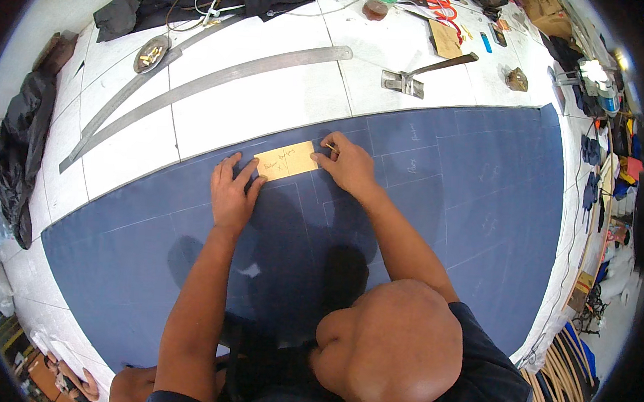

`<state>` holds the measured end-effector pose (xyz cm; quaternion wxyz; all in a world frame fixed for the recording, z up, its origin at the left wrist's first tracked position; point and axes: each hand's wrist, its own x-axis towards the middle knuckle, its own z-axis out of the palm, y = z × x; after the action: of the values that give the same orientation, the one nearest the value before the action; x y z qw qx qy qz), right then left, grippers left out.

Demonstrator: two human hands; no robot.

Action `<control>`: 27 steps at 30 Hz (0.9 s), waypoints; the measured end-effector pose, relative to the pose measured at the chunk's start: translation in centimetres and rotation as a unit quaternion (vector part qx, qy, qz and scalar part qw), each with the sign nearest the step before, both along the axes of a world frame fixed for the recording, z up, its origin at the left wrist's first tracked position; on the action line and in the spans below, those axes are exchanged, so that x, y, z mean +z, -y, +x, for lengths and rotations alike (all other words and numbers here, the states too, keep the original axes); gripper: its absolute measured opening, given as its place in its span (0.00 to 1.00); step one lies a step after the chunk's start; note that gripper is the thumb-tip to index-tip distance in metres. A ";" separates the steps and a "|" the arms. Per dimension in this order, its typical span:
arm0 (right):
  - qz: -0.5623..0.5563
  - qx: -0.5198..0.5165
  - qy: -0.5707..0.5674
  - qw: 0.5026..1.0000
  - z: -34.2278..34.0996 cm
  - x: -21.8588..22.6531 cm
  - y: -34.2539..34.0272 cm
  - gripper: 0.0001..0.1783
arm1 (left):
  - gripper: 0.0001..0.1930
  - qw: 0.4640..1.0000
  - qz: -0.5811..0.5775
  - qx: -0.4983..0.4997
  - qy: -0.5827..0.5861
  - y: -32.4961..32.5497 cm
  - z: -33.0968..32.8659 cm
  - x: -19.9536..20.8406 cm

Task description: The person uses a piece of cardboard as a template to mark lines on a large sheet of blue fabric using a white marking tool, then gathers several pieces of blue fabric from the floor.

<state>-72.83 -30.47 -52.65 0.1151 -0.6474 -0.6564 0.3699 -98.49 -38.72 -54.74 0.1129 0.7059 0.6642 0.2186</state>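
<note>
Dark blue cloth (129, 264) is spread over the white tiled surface, with thin pale lines drawn on it. Near its far edge lies a small yellow rectangular card pattern (286, 161) with handwriting on it. My left hand (233, 194) rests with fingers spread, thumb and fingertips touching the card's left end. At the card's right end, my right hand (349, 166) touches it with the thumb. Between its bent fingers is a short, thin yellowish stick (331, 146), too small to tell whether it is chalk or a pencil.
Beyond the cloth lie a long curved metal ruler (219, 86) and a second metal strip (119, 103), with a small dish (152, 54) on it. Farther right are a metal tool with a handle (404, 83), red-handled scissors (441, 5), a bottle (380, 2) and a brown lump (517, 79).
</note>
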 end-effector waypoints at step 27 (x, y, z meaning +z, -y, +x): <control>0.017 0.006 0.018 1.000 0.2 -0.2 0.1 0.22 | 0.20 0.999 0.025 0.000 0.019 -0.1 0.3 0.2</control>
<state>-72.59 -30.57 -52.81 0.1119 -0.6477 -0.6686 0.3476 -98.18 -38.63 -54.57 0.1078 0.7040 0.6564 0.2489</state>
